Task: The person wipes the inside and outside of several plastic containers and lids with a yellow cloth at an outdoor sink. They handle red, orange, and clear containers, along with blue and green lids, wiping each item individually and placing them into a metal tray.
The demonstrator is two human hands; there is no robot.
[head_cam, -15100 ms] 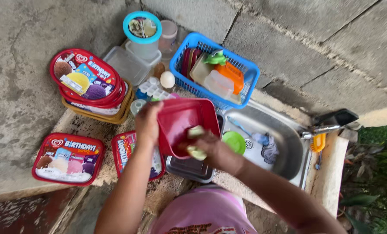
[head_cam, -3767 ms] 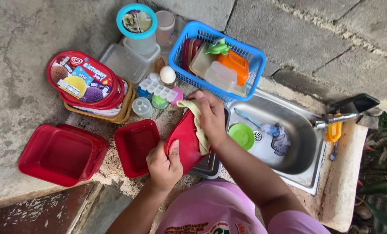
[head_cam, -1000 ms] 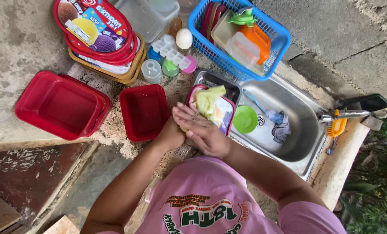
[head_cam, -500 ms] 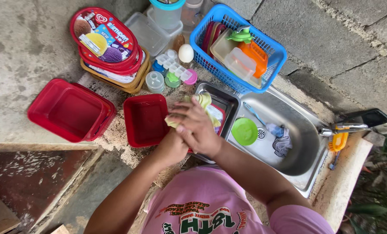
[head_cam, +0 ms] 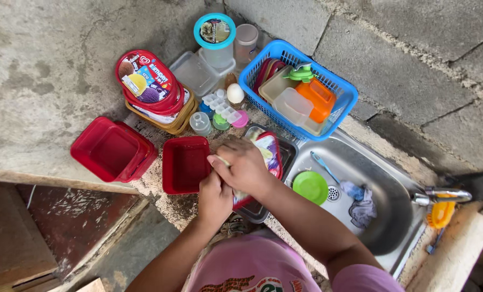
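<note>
The red lid [head_cam: 268, 157] with a colourful picture on it lies tilted over a dark tray [head_cam: 284, 162], just left of the metal sink [head_cam: 382, 216]. The right hand [head_cam: 247, 165] is curled on top of the lid and presses a pale yellow-green sponge [head_cam: 225, 161] against it; only a small bit of the sponge peeks out by the fingers. The left hand [head_cam: 215, 197] is closed around the lid's near edge, right under the right hand, so the two hands touch.

The lid looks wet and sits half off the tray, so I think it could slip out of the grip and drop off the rough edge of the counter. A hard push could also bump the small red tub [head_cam: 184, 164] just beside the left hand.

Left of that tub is a stack of bigger red tubs [head_cam: 111, 148], open and turned up. Behind them sits a pile of oval red lids [head_cam: 149, 81] with bright pictures of scoops in yellow, brown and purple, resting on a yellow-brown tub [head_cam: 171, 123]. Further back stands a clear round jar with a blue lid [head_cam: 215, 32] that has a dark sticker on top. A blue basket [head_cam: 298, 89] holds an orange box [head_cam: 318, 97] and clear boxes. A green plate [head_cam: 310, 186], a blue brush [head_cam: 323, 166] and a grey cloth [head_cam: 363, 203] lie in the sink
</note>
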